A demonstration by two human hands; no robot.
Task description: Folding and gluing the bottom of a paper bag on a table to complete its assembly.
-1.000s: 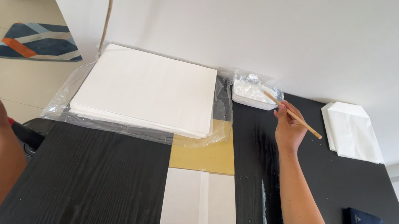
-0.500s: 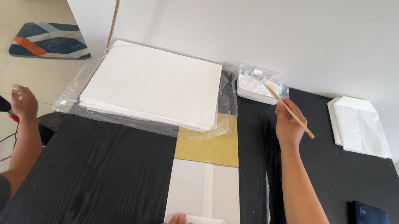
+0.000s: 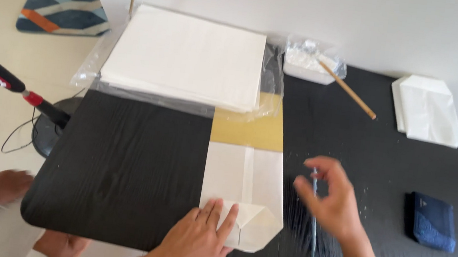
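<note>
A black wood-grain counter (image 3: 133,163) carries a stack of white sheets (image 3: 187,55) in clear plastic at its far edge, with a folded white paper bag (image 3: 241,196) over a yellow board (image 3: 248,129) in front of it. Further right lie a clear tub of white paste (image 3: 308,60) with a wooden stick (image 3: 348,90) resting in it, a pile of folded white bags (image 3: 427,110) and a dark blue cloth (image 3: 432,221). A thin streak on the surface near the right hand (image 3: 331,199) seems to be wet glue, though blur makes that uncertain.
</note>
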